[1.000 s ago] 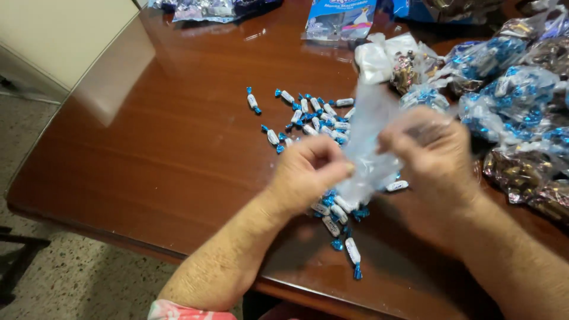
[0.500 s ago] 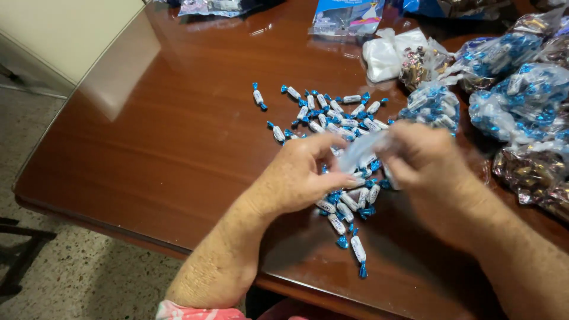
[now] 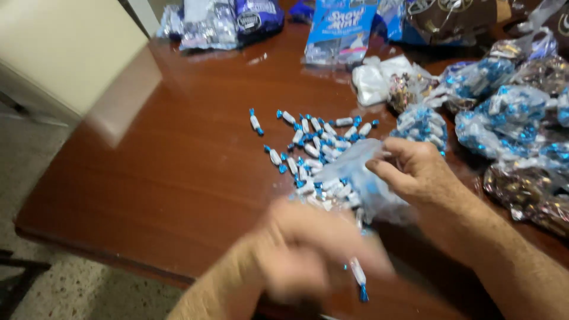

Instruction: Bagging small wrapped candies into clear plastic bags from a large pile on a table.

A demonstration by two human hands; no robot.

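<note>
On the glossy brown wooden table (image 3: 148, 172) above speckled floor (image 3: 71, 290), my right hand (image 3: 415, 172) still pinches the clear plastic bag (image 3: 361, 181); my blurred left hand (image 3: 308, 255), grip unclear, has dropped from the bag toward the blue-and-white wrapped candies (image 3: 314, 142).

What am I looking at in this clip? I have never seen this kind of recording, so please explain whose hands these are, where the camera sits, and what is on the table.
There is no machine here. A person works with two bare hands, and the single camera is worn on that person's head, looking down at them.

The right hand pinches a clear plastic bag that lies over the sweets. The left hand is lower in the picture, near the table edge, and too blurred to tell whether it holds anything.

On the brown wooden table lies a loose scatter of small sweets in white and blue wrappers. To the right sit filled clear bags of blue-and-white sweets and bags of darker sweets. At the far edge lie larger printed packets.
</note>
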